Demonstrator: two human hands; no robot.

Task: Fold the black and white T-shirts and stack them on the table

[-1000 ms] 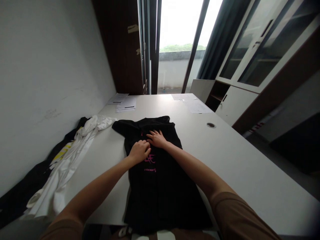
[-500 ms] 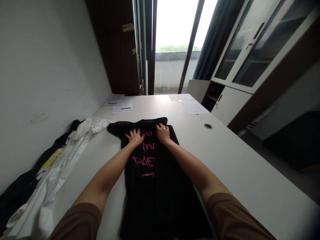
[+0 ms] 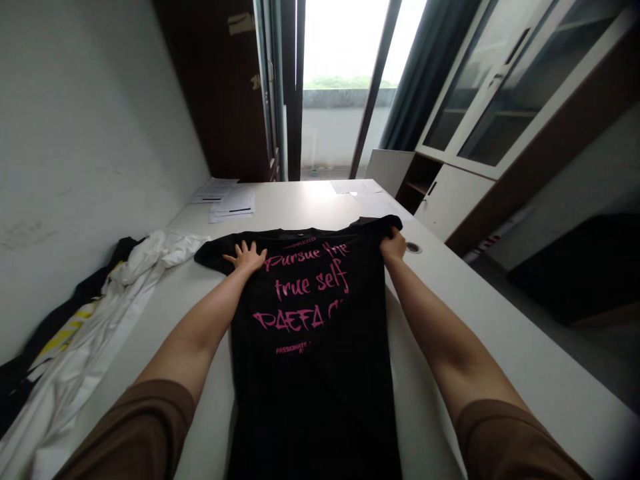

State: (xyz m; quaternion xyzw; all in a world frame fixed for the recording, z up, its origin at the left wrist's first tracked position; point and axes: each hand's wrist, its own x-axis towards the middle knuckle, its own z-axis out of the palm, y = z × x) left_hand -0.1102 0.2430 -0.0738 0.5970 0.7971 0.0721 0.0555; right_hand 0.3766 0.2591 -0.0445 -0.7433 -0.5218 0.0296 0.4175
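Note:
A black T-shirt (image 3: 315, 393) with pink lettering lies on the white table (image 3: 430, 313), its collar towards the far end. Fingers spread, my left hand (image 3: 246, 257) rests flat on the shirt near the left sleeve. My right hand (image 3: 393, 245) grips the shirt at the right shoulder and sleeve, by the table's round cable hole (image 3: 414, 248). Part of the print on the right side is hidden where the cloth still folds over diagonally.
Along the wall on the left lies a heap of white cloth (image 3: 125, 280) and black cloth with yellow marks (image 3: 65, 327). Papers (image 3: 233, 203) lie at the far left of the table, more sheets (image 3: 355, 188) at the far right. A white cabinet (image 3: 455, 200) stands beyond the right edge.
My right hand has moved right, drawing the shirt's folded right side outward and uncovering more lettering and the collar. My left hand has shifted slightly left in the view, still flat.

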